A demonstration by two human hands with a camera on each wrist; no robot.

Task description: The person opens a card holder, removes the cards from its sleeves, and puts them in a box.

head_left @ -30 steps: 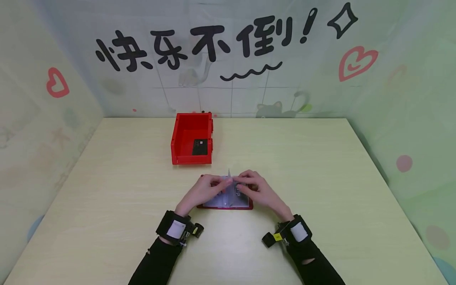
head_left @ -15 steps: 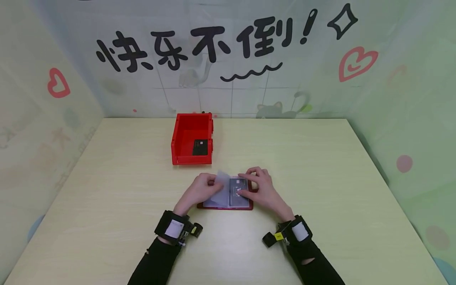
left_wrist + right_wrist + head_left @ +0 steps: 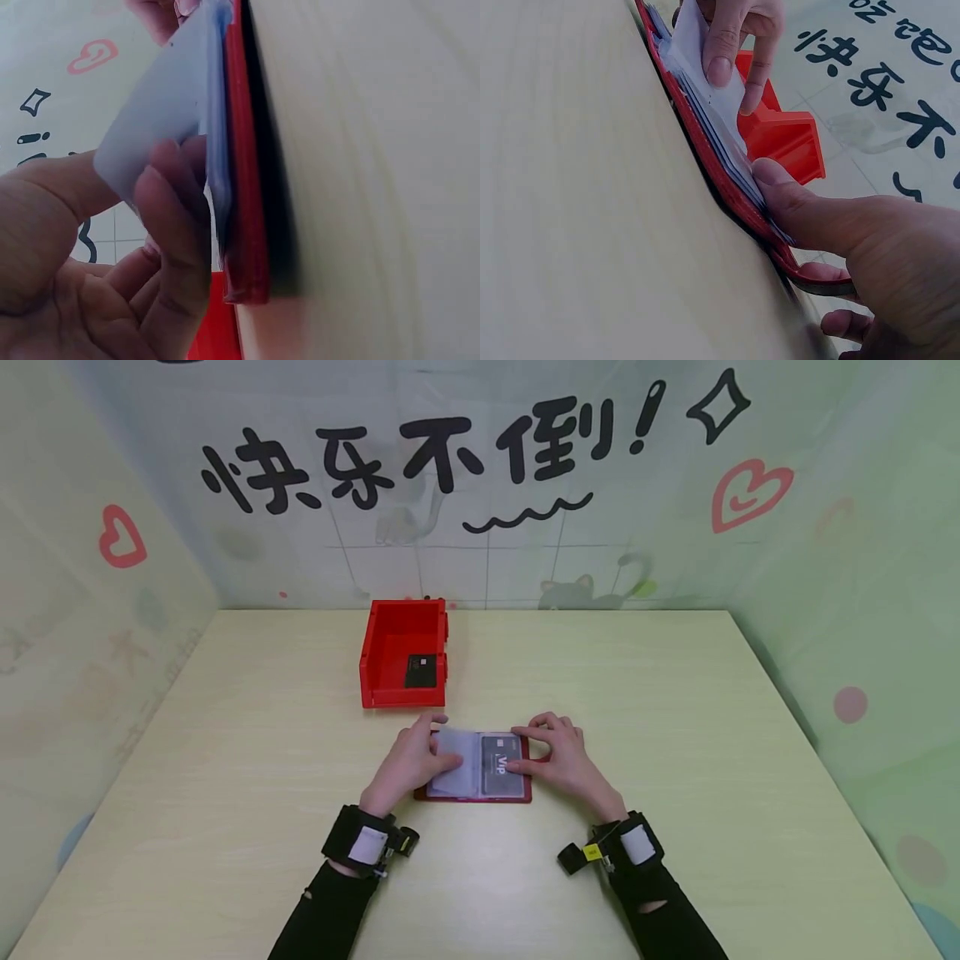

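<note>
A red card holder (image 3: 474, 801) lies spread out on the table, its clear plastic sleeves showing. On its right side a grey card marked "Vip" (image 3: 501, 777) sits in a sleeve. My left hand (image 3: 412, 756) pinches a translucent sleeve page (image 3: 150, 112) at the left side, thumb on one face and a finger on the other. My right hand (image 3: 562, 764) grips the holder's right edge; its thumb (image 3: 776, 180) rests on the sleeves while fingers reach round the red cover (image 3: 712, 169).
Behind the card holder stands a red plastic bin (image 3: 365, 681) with a black card (image 3: 422, 671) inside. A printed cloth backdrop (image 3: 487, 510) encloses the back and both sides of the pale wooden table (image 3: 675, 710).
My left hand has turned a sleeve page from the middle over to the left, uncovering the grey card. My right hand has shifted slightly right, toward the holder's edge.
</note>
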